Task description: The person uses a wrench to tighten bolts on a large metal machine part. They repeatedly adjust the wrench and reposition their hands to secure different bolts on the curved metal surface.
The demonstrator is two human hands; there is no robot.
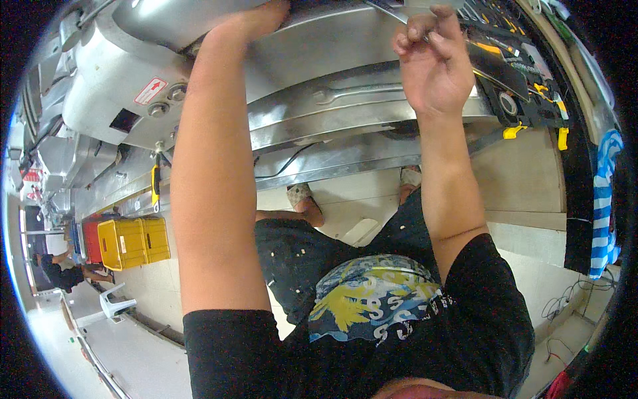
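My left hand (pixel 262 18) reaches over the steel machine at the top edge, its fingers blurred and partly cut off. What it touches there cannot be made out. My right hand (pixel 435 63) is raised palm up, with curled fingers around a slim shiny metal tool (pixel 387 9). The tool's far end leaves the picture, so its kind is unclear. Between my arms a wrench (pixel 362 91) lies along the metal ledge (pixel 299 110). To the left of my left forearm is the machine's rounded metal housing (pixel 100 86), with bolts and a red-edged arrow label.
A tool roll (pixel 525 73) with yellow-handled tools lies at the right. Beyond hangs a blue-and-white striped cloth (pixel 605 199). A yellow-and-black cutter (pixel 155 183) hangs at the left, above a yellow crate (pixel 136 243). Another person (pixel 63 269) is far left, near a white stool (pixel 116 300).
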